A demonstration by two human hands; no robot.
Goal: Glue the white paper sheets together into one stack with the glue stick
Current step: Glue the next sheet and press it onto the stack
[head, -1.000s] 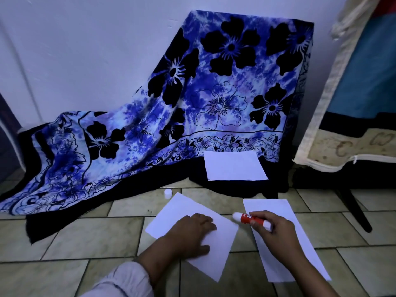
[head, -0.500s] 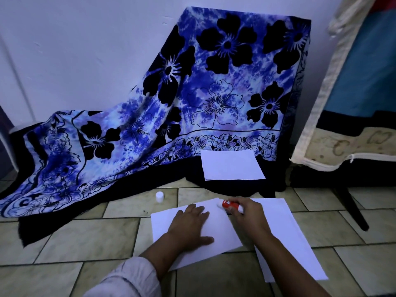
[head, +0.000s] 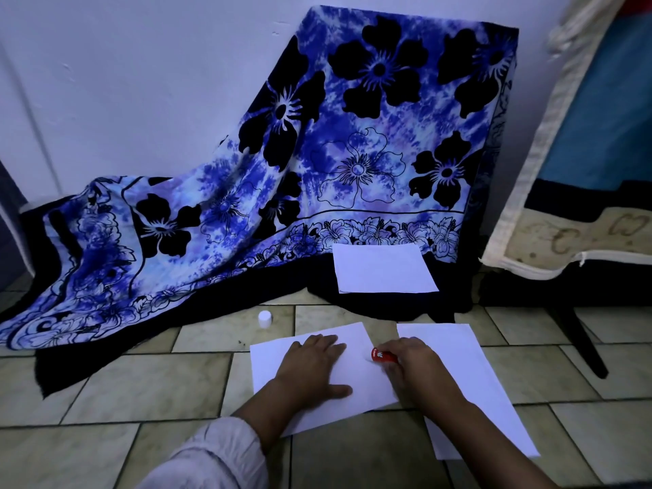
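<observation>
A white paper sheet (head: 271,365) lies on the tiled floor in front of me. My left hand (head: 312,365) presses flat on it, fingers spread. My right hand (head: 412,368) grips a red glue stick (head: 382,356), its tip touching the sheet's right side. A second white sheet (head: 469,368) lies just to the right, partly under my right arm. A third sheet (head: 382,268) rests farther back on the dark hem of a cloth. The small white glue cap (head: 264,318) stands on the floor to the left.
A blue floral cloth (head: 317,153) drapes from the wall down to the floor behind the sheets. At the right hangs a padded cover (head: 564,206), with a dark furniture leg (head: 582,340) slanting onto the tiles.
My right hand carried the glue stick left from over the right sheet onto the left sheet. The left sheet has turned squarer under my left hand.
</observation>
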